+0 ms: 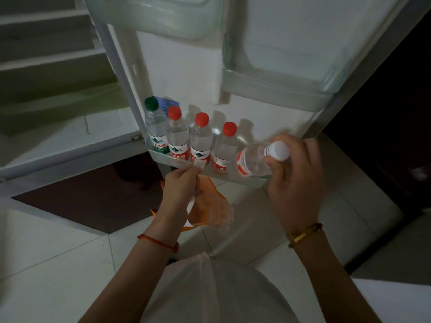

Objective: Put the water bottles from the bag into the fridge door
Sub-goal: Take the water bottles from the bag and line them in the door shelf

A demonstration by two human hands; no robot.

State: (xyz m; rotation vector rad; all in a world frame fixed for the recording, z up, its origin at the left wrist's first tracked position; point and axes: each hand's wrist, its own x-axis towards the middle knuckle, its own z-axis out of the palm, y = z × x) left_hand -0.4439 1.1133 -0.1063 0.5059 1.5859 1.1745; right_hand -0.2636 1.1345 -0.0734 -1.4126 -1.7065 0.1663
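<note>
Step in hand: placing fifth bottle, by look of it.

Right hand point(293, 183) grips clear plastic water bottle with white cap and red label point(254, 162) at neck. Bottle tilted, base at right end of translucent bottom fridge-door shelf point(161, 155), just beside row of four standing capped bottles point(201, 141); seated or not, cannot tell.

Left hand point(179, 185) pinches crumpled orange-and-white plastic bag point(210, 210) below shelf.

Next: stand bottle upright, lower into free slot, let go.

"夫山泉" on red bottle label point(179, 152)
</note>
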